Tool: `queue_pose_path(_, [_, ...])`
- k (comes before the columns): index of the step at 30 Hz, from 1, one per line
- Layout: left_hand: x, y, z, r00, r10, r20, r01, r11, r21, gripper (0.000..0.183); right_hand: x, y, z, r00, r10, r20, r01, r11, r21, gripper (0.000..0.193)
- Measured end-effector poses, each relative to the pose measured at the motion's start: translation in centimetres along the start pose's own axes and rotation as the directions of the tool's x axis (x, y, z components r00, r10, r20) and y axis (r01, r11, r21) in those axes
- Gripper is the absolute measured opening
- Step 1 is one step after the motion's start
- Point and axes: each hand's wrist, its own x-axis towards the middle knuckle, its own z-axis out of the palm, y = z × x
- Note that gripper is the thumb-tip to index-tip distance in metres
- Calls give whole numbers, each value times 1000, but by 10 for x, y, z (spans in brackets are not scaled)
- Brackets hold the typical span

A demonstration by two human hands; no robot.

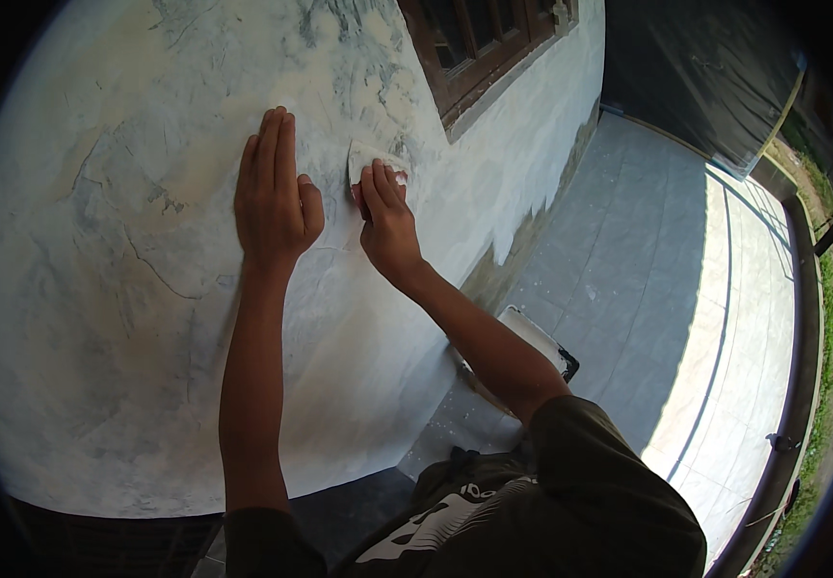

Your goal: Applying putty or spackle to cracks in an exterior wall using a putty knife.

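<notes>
My left hand (278,197) lies flat against the white, patchy wall (146,318), its fingers stretched upward and the thumb a little apart. To its right, my right hand (392,231) presses a flat white-smeared piece (366,154) against the same wall. Reddish-brown patches show on that piece beside the fingertips. Whether it is a scraper or folded sandpaper I cannot tell, since my fingers cover much of it. Around both hands the wall has grey streaks, cream areas and thin cracks.
A brown wooden window frame (479,67) is set in the wall at the upper right. Below my right forearm, a pale tray-like container with a dark edge (532,332) stands on the grey tiled floor (609,250). Dark sheeting (700,77) hangs at the far right, beyond the sunlit floor strip.
</notes>
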Motion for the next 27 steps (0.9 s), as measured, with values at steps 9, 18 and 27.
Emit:
queue_pose_path(9, [-5, 0, 2, 1000, -11, -8, 11, 1000, -24, 64, -126, 6, -81, 821, 179, 543, -357, 902, 242, 53])
queue_pose_path(18, [1, 5, 2, 1000, 6, -18, -6, 1000, -6, 62, 69, 37, -43, 982, 46, -184, -5, 975, 221, 42])
queue_pose_path(27, [1, 3, -1, 1000, -8, -6, 8, 1000, -10, 63, -2, 21, -30, 989, -143, 28, 141, 988, 61, 31])
